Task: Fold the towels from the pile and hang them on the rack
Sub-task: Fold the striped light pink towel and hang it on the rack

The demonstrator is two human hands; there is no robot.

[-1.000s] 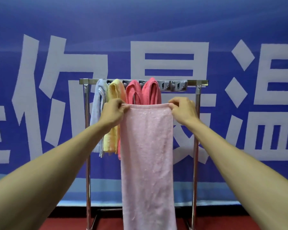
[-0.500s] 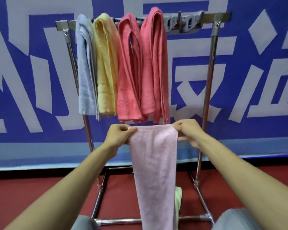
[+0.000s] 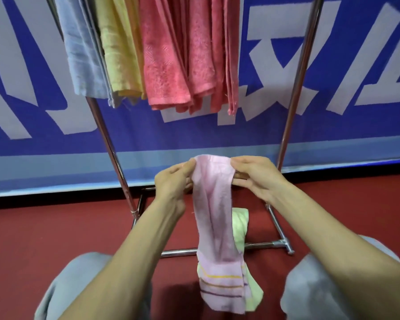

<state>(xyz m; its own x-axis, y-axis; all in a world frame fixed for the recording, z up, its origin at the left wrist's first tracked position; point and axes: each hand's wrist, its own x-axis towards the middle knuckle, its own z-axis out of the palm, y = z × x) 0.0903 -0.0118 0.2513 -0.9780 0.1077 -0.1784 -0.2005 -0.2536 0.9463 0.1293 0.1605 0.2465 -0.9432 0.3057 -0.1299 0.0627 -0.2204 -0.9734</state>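
Writing: the blue fabric banner (image 3: 356, 125) behind the rack bears very large white Chinese characters. They are cut off by the frame and partly hidden, so none can be read whole. No brand or label shows on any towel.
Held towel: a pale pink terry towel (image 3: 214, 215), folded into a long narrow strip with soft creases. It has thin yellow and purple stripes woven across its lower end.
Where it is: it hangs in the air in front of the rack, below the hung towels. Its lower end lies over the green towel.
Left hand (image 3: 173, 181): thumb and curled fingers pinch the strip's top left corner.
Right hand (image 3: 254, 176): thumb and bent fingers pinch the top right corner, close to the other hand.
Rack: a shiny chromed round-tube metal rack (image 3: 291, 105) with slanting posts and a low base bar.
Hung on it, left to right: a pale blue looped-pile towel (image 3: 81, 49), a yellow towel (image 3: 120, 49) and two coral-red towels with a woven border band (image 3: 164, 54), all folded in layers.
Floor: a light green towel (image 3: 240, 224) lies on the dark red matte floor (image 3: 44, 227) at the base bar.
Below: grey trouser knees (image 3: 79, 285).
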